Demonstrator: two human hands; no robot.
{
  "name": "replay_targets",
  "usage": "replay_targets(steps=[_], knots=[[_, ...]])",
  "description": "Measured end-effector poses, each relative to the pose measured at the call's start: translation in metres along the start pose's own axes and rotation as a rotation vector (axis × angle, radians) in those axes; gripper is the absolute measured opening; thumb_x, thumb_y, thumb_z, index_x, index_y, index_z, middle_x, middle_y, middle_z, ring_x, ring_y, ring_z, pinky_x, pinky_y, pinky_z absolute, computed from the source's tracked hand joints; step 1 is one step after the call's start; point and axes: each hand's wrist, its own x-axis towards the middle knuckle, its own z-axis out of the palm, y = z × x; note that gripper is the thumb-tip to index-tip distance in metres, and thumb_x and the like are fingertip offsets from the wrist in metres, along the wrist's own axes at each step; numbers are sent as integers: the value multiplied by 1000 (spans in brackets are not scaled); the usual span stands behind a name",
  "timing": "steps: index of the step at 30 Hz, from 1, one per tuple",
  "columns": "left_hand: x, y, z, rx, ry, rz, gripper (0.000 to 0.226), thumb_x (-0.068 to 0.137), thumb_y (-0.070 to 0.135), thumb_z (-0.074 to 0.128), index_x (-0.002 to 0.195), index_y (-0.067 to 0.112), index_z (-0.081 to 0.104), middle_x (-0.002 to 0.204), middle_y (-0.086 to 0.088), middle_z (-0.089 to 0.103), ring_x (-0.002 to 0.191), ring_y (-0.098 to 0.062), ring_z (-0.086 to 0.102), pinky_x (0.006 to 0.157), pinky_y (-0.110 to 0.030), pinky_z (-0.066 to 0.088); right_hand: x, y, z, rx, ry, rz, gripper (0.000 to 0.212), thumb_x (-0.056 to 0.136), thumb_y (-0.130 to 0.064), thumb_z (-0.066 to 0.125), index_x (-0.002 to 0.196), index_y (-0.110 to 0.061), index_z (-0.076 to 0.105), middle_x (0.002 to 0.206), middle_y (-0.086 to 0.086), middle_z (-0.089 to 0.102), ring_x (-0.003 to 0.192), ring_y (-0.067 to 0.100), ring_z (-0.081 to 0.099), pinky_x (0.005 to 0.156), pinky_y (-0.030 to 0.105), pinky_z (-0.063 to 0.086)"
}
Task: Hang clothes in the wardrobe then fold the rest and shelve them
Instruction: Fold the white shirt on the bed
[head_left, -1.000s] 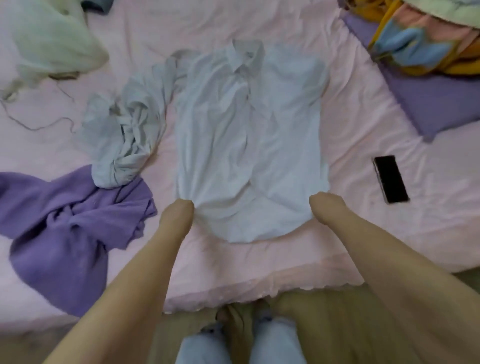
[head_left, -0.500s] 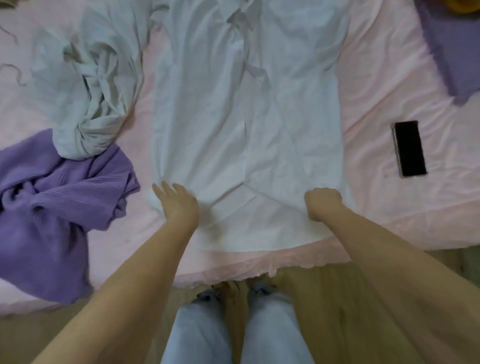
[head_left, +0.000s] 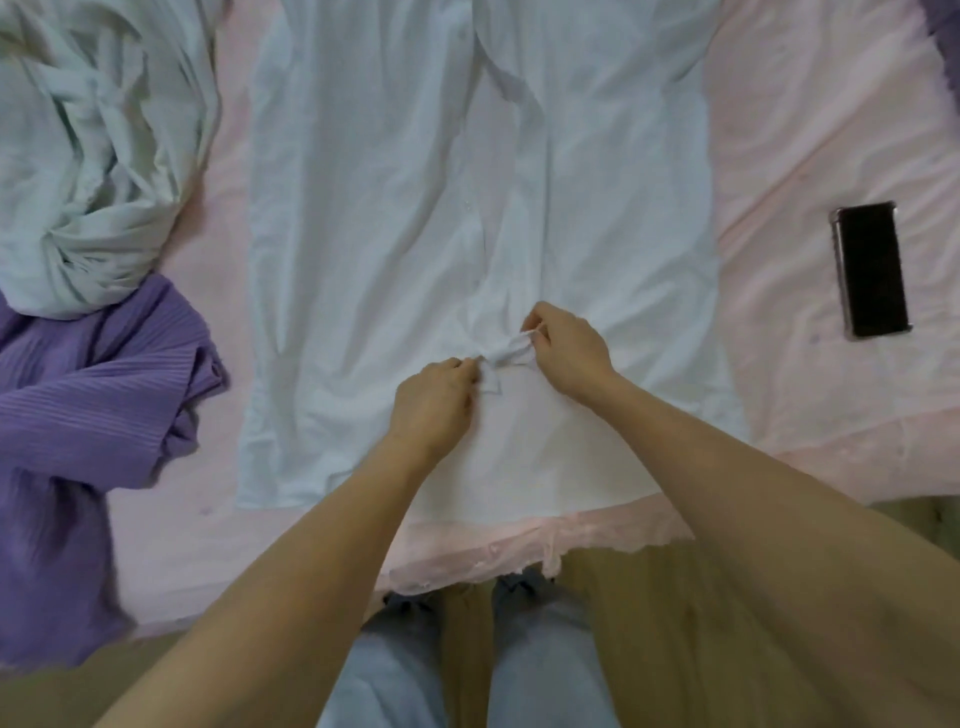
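Observation:
A white button-up shirt (head_left: 395, 208) lies flat, front up, on the pink bed sheet (head_left: 810, 130), its hem at the bed's near edge. My left hand (head_left: 434, 400) and my right hand (head_left: 566, 345) meet at the lower middle of the shirt. Each pinches a bit of the front placket fabric, bunched up between them. The shirt's collar is out of view at the top.
A crumpled pale green garment (head_left: 88, 156) lies at the upper left, over a purple ribbed garment (head_left: 88, 415) at the left. A black phone (head_left: 870, 270) rests on the sheet at the right. The wooden floor (head_left: 623, 623) and my legs are below.
Both hands have moved inward from the shirt's lower side edges to its front middle and taken hold of the placket. The view has come closer to the bed.

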Motion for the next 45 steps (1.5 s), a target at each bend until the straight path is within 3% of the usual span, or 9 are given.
replay_targets(steps=[5,9,12,18,27,35,40,42,45], knots=[[2,-8,-22,-360,-100,-92,40,99,32,45,62,20,37,58,4,44,56,-17,40,52,-32,27,7,3,-10,22,160,-54,17,85,4,41,95,-10,39,96,11,48,81,27,47,65,33,31],[7,-12,-31,-483,-77,-223,25,89,6,39,64,9,39,57,1,38,55,-18,34,52,-30,25,-10,13,9,-115,198,-450,22,82,-16,62,95,-2,53,116,19,52,104,34,51,85,40,47],[8,-9,-33,-554,-119,-276,28,89,7,37,62,13,32,57,0,34,53,-16,29,51,-28,22,-11,27,24,-380,104,-477,50,76,-41,71,102,-1,57,122,21,55,117,37,52,99,47,44],[0,-7,-28,-474,-235,-165,34,96,23,46,64,12,45,58,1,41,55,-17,35,54,-29,28,-4,0,23,-232,303,-329,11,72,-8,61,82,-2,61,95,15,59,86,35,58,74,39,46],[-23,-5,-27,-177,-266,228,23,94,32,59,97,14,74,96,1,65,81,-13,52,70,-31,45,-66,-23,30,-336,584,-333,37,62,6,31,84,-7,57,89,9,56,81,27,51,77,35,36],[-83,-8,-6,3,-301,436,30,98,31,46,105,23,74,100,4,65,92,-17,60,68,-29,43,-126,-14,58,-311,371,-276,43,58,19,58,95,-2,64,72,12,58,63,32,57,59,36,41],[-101,-18,21,196,-524,504,34,99,31,43,130,26,57,125,0,60,112,-22,57,83,-33,46,-150,-3,80,-357,-99,-176,48,81,2,49,127,-13,49,109,8,57,100,30,55,77,36,39],[-102,-25,24,191,-438,464,31,98,29,43,123,22,61,120,0,63,107,-21,58,77,-31,45,-158,-1,86,-315,-232,-117,31,88,-10,48,119,-14,51,107,6,59,97,28,58,75,36,46],[-105,-38,25,100,-184,352,24,95,24,48,112,18,65,106,1,64,101,-20,57,71,-31,42,-171,1,98,-272,-62,-141,28,95,-32,49,116,-13,51,102,4,58,93,24,57,70,36,48]])
